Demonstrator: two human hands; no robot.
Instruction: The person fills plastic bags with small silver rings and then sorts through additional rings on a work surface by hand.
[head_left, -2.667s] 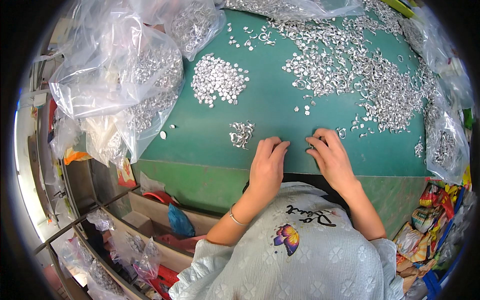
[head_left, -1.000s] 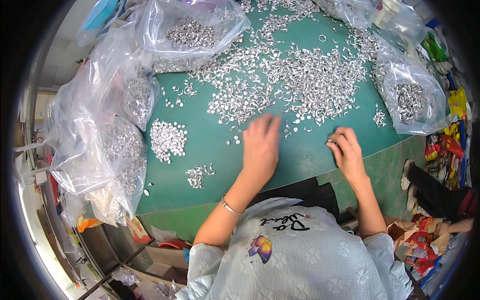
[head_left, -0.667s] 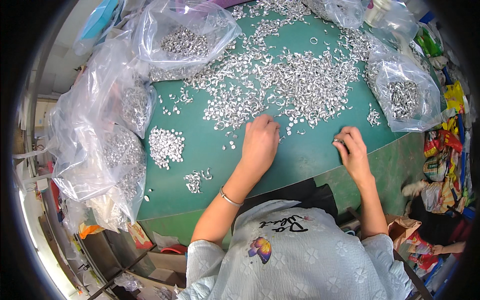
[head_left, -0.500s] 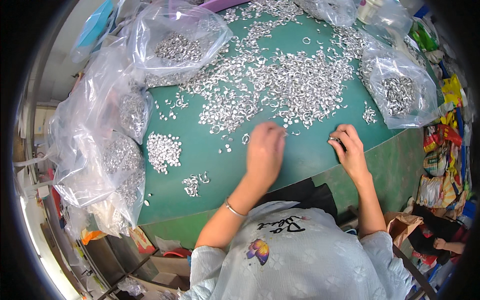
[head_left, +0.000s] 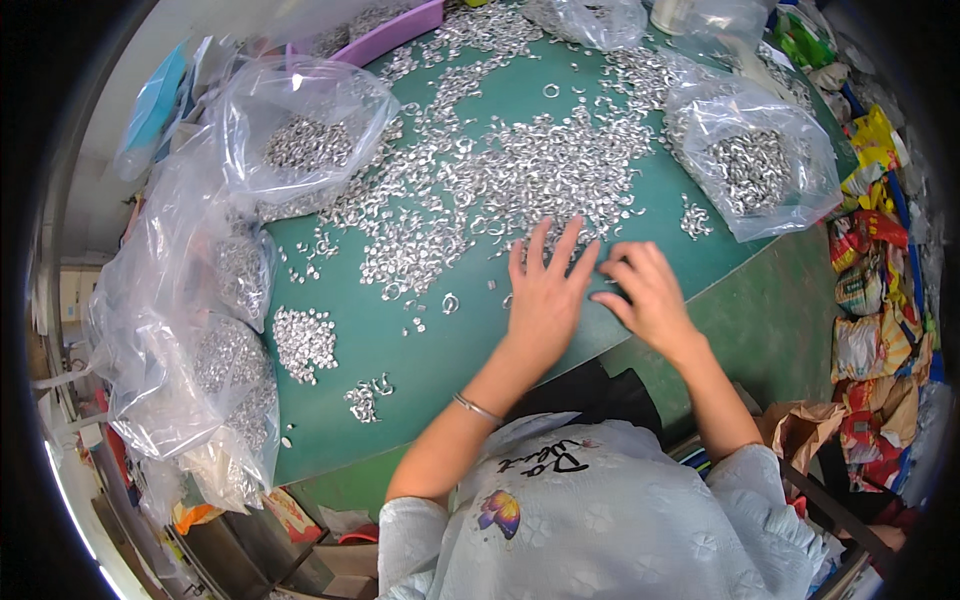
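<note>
My left hand [head_left: 545,305] lies palm down with its fingers spread over the near edge of a big heap of small silvery metal pieces [head_left: 560,165]; many are curved or ring-like. Close beside it on the right, my right hand [head_left: 648,295] has bent fingers, and a gap shows between thumb and forefinger. I see nothing held in either hand, though the right palm is hidden. A single metal ring [head_left: 450,303] lies left of my left hand. Farther left are a pile of small roundish pieces [head_left: 304,343] and a little group of curved pieces [head_left: 365,400].
Clear plastic bags of metal pieces stand at the left [head_left: 235,370], back left [head_left: 310,145] and right [head_left: 750,170] of the green table [head_left: 440,375]. A purple tray [head_left: 395,32] sits at the back. Colourful packages [head_left: 870,330] are stacked beyond the right edge.
My right hand has moved left towards my left hand, and its thumb and fingers have parted; the small dark piece they pinched no longer shows. My left fingers have spread. The view has shifted.
</note>
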